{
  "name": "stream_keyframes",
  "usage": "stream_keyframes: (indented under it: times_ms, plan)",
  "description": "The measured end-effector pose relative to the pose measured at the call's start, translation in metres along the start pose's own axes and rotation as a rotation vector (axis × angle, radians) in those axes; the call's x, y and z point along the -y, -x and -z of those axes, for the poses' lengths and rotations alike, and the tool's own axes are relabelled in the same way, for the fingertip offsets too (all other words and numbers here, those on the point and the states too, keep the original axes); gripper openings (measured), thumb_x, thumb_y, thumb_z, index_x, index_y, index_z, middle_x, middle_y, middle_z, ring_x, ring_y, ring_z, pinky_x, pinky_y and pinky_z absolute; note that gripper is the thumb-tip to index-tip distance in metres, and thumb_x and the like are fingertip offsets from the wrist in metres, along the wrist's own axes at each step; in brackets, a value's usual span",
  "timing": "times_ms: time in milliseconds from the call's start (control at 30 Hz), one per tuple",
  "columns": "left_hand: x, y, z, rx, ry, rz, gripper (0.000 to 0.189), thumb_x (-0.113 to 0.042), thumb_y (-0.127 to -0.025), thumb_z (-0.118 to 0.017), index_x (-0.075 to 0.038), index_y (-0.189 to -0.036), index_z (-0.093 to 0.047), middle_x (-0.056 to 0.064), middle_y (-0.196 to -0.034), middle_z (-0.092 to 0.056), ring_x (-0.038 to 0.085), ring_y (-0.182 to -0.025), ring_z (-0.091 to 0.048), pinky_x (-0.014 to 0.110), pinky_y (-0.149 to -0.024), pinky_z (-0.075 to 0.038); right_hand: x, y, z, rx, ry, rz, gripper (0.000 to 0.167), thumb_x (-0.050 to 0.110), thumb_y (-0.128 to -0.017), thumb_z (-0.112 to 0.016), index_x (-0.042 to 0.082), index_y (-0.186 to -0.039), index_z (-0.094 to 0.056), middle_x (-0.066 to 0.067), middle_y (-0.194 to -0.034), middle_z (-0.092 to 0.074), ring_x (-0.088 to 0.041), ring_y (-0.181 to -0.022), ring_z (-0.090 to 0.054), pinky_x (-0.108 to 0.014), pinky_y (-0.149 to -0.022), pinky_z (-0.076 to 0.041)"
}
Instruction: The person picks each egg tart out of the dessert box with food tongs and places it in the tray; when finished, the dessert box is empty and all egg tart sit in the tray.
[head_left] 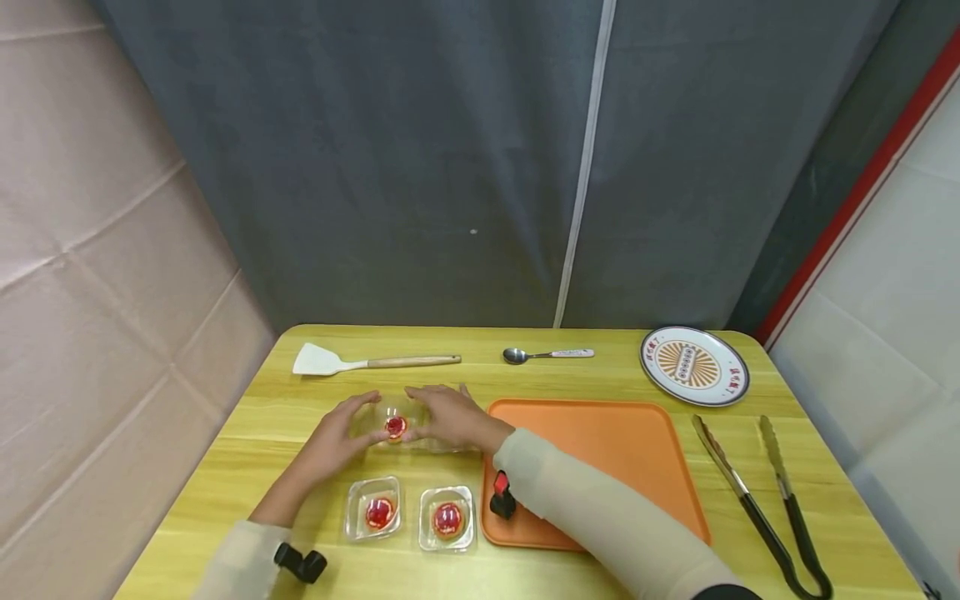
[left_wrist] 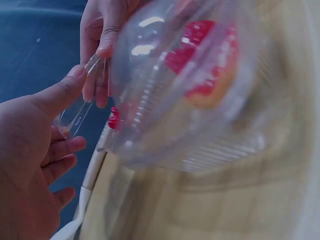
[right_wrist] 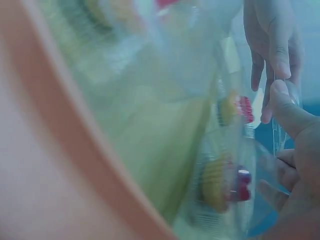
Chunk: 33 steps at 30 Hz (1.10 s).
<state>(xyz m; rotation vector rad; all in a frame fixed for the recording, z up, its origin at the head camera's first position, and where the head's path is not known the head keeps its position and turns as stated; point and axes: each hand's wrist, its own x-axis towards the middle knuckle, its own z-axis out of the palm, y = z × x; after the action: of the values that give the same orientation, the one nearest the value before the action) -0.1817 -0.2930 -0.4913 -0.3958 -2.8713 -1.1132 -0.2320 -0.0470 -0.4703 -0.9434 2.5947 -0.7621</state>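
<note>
Left grip [head_left: 335, 439] and right grip [head_left: 452, 415] pinch clear plastic [left_wrist: 79, 114] between thumbs and fingers.

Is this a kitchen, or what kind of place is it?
Probably a curtained-off booth set up for practice, not a real kitchen: a grey curtain hangs behind one table, where a plate and tongs are laid out.

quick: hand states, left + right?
Left hand: closed, pinching one side of a clear plastic piece.
Right hand: closed, pinching the other side of the same piece.
</note>
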Motion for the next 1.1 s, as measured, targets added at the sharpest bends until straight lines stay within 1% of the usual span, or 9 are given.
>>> stream_keyframes:
  times_ms: [233,333,433,533,700,767,833,967,1100]
  plan:
    - [-0.014,-0.007,0.015,0.001,-0.022,0.014,0.070,-0.043,-0.095,-0.074,0.000,-0.146,-0.052,0.018,-0.137,-0.064,0.044,-0.135,-0.052,0.068,-0.110,-0.040,0.002,-0.001,0.017,0.006,-0.160,0.227,0.077,0.039,-0.096,-0.071,0.024,-0.162,-0.036,0.000,-0.164,-0.039,-0.023,-0.148,-0.041,-0.045,-0.121,-0.037]
    - [-0.020,-0.010,0.020,-0.002,-0.034,-0.002,0.064,-0.042,-0.099,-0.068,0.003,-0.143,-0.055,0.019,-0.130,-0.066,0.044,-0.129,-0.056,0.068,-0.107,-0.043,0.002,-0.003,0.022,0.039,-0.249,0.266,0.070,0.035,-0.099,-0.069,0.023,-0.161,-0.038,0.000,-0.163,-0.041,-0.026,-0.144,-0.047,-0.042,-0.117,-0.043]
    - [-0.024,-0.012,0.023,-0.018,-0.049,-0.034,0.057,-0.036,-0.103,-0.065,0.005,-0.142,-0.055,0.017,-0.121,-0.068,0.041,-0.121,-0.060,0.065,-0.105,-0.046,0.002,-0.003,0.027,0.085,-0.402,0.228,0.064,0.033,-0.103,-0.065,0.022,-0.160,-0.039,-0.005,-0.161,-0.045,-0.030,-0.141,-0.050,-0.040,-0.112,-0.048]
    - [-0.026,-0.012,0.024,-0.067,-0.085,-0.080,0.061,-0.029,-0.099,-0.071,0.001,-0.148,-0.050,0.014,-0.116,-0.066,0.036,-0.114,-0.061,0.062,-0.101,-0.049,-0.001,-0.004,0.032,0.147,-0.654,0.151,0.060,0.029,-0.106,-0.060,0.017,-0.160,-0.039,-0.014,-0.156,-0.048,-0.034,-0.141,-0.050,-0.043,-0.113,-0.048]
    - [-0.029,-0.012,0.023,-0.162,-0.203,-0.238,0.104,-0.021,-0.075,-0.093,-0.013,-0.161,-0.034,0.017,-0.136,-0.055,0.035,-0.121,-0.056,0.060,-0.099,-0.052,-0.009,-0.005,0.038,0.241,-1.034,0.017,0.056,0.028,-0.111,-0.048,0.007,-0.161,-0.034,-0.022,-0.150,-0.051,-0.038,-0.133,-0.056,-0.055,-0.116,-0.041]
    - [-0.031,-0.012,0.021,-0.165,-0.243,-0.304,0.112,-0.021,-0.070,-0.095,-0.013,-0.162,-0.032,0.017,-0.145,-0.050,0.036,-0.125,-0.056,0.059,-0.099,-0.053,-0.011,-0.005,0.040,0.271,-1.118,-0.026,0.057,0.033,-0.112,-0.045,0.006,-0.161,-0.034,-0.022,-0.150,-0.052,-0.038,-0.131,-0.058,-0.057,-0.116,-0.040]
    - [-0.033,-0.013,0.019,-0.153,-0.264,-0.337,0.110,-0.021,-0.071,-0.095,-0.012,-0.162,-0.033,0.016,-0.149,-0.047,0.036,-0.126,-0.057,0.057,-0.100,-0.054,-0.012,-0.005,0.040,0.295,-1.188,-0.059,0.059,0.038,-0.111,-0.045,0.006,-0.160,-0.036,-0.022,-0.147,-0.055,-0.037,-0.129,-0.061,-0.056,-0.116,-0.040]
    - [-0.036,-0.014,0.017,-0.146,-0.267,-0.350,0.099,-0.018,-0.075,-0.092,-0.009,-0.158,-0.038,0.014,-0.150,-0.048,0.034,-0.125,-0.059,0.055,-0.101,-0.055,-0.012,-0.005,0.040,0.333,-1.282,-0.102,0.063,0.046,-0.110,-0.044,0.005,-0.157,-0.040,-0.021,-0.141,-0.060,-0.034,-0.125,-0.063,-0.050,-0.115,-0.044]
    - [-0.035,-0.016,0.017,-0.141,-0.251,-0.341,0.094,-0.016,-0.078,-0.090,-0.009,-0.157,-0.041,0.012,-0.145,-0.052,0.032,-0.126,-0.059,0.055,-0.103,-0.053,-0.014,-0.006,0.038,0.360,-1.318,-0.122,0.062,0.049,-0.110,-0.041,0.005,-0.154,-0.045,-0.021,-0.136,-0.063,-0.031,-0.121,-0.066,-0.046,-0.112,-0.048]
